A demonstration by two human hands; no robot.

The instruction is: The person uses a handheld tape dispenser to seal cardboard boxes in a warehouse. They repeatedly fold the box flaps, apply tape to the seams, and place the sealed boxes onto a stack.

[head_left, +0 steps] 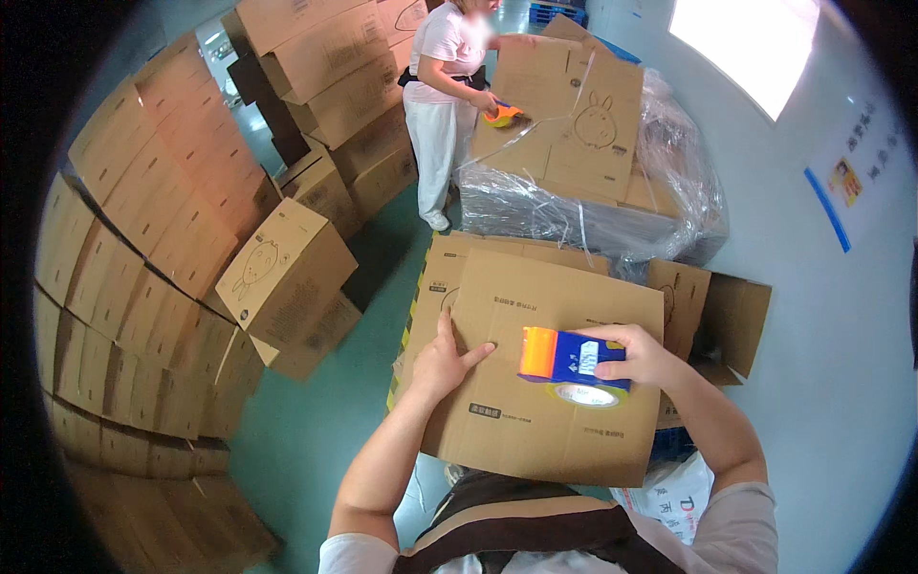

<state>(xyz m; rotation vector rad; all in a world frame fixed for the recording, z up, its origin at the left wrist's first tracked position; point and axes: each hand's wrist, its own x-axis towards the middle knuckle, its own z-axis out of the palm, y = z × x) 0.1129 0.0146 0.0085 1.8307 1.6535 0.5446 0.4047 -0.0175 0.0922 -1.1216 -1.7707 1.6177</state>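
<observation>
A flattened cardboard carton (564, 430) lies right in front of me, printed with small dark labels. My left hand (446, 360) rests on its left edge, thumb and fingers spread apart. In my right hand (626, 356) is a blue and orange tape dispenser (566, 357), held above the right half of the carton. A roll of tape shows on the dispenser's near side. Part of another carton (449, 263) sticks out beneath the far edge of this one.
An open carton (732, 320) stands at the right by the wall. Beyond, a person (445, 86) holds an orange tape dispenser (504, 116) over cartons on a load in plastic wrap (535, 206). Stacked cartons (143, 191) line the left; two more (287, 277) stand nearer. A white sack (674, 502) lies lower right.
</observation>
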